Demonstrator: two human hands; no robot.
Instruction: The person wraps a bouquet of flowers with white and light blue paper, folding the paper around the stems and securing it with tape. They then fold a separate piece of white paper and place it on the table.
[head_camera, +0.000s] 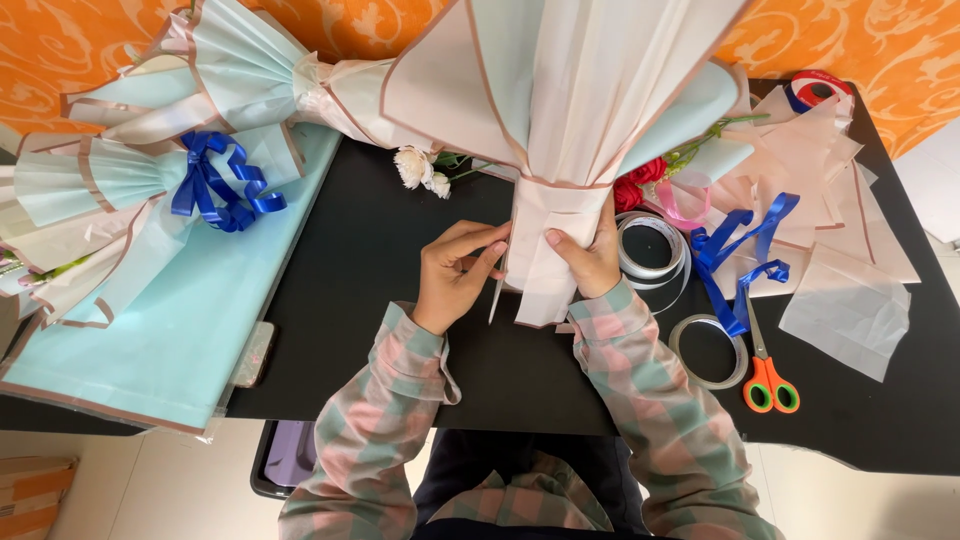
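Both hands close on the stem end of the wrapped bouquet (560, 130), which stands on end at the middle of the black table (400, 330), its paper cone fanning toward the camera. Right hand (590, 262) clasps the pale pink base of the wrap, fingers curled around it and thumb pressed on its front. Left hand (458, 272) pinches a thin, pale strip at the left edge of that base between thumb and fingertips; whether it is tape or a paper edge cannot be told.

Risks, as judged from this pose: the bouquet is top-heavy and is held only at its narrow base, so a loosened right-hand clasp could let it tip. A hard pull on the strip could crease or tear the thin paper. A sideways tilt could brush the white flowers (420, 168) lying just left of the bouquet.

Right of the bouquet lie red flowers (640, 182), a roll of clear tape (652, 250), a second tape ring (708, 352), loose blue ribbon (742, 250), orange-handled scissors (768, 375) and pale paper sheets (848, 300). Well left of it rest finished bouquets (150, 150), one tied with a blue bow (218, 185), on light blue paper (170, 330).
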